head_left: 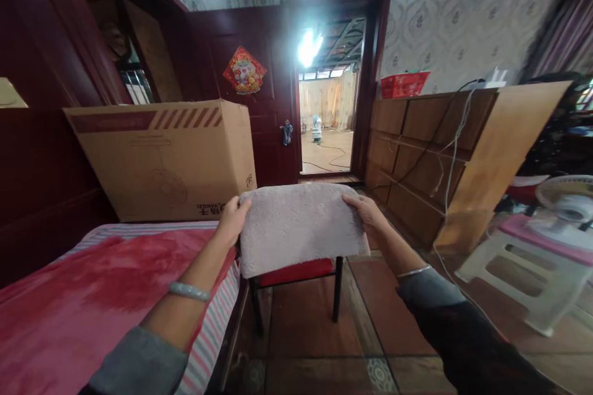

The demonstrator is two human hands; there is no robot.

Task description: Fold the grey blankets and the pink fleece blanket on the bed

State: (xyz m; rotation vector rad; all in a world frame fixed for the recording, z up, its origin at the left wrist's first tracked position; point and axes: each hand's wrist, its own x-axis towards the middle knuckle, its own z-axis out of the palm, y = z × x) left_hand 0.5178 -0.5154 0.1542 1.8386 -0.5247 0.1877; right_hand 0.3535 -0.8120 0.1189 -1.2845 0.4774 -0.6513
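A light grey, fluffy cloth [301, 228], towel-like, hangs spread out between my two hands. My left hand [233, 219] pinches its upper left corner, thumb along the edge. At the upper right corner my right hand [364, 208] grips it the same way. Below and behind the cloth stands a chair with a red seat [296, 274] and dark legs; the cloth covers most of it. I cannot tell whether the cloth touches the chair.
Left is a bed with a red blanket [115, 284] and a large cardboard box [162, 160]. A wooden cabinet [417, 160] with hanging cables and a red basket [404, 84] stands right, near a fan [572, 207] on a pink-and-white stool [542, 253]. An open doorway [327, 117] lies ahead.
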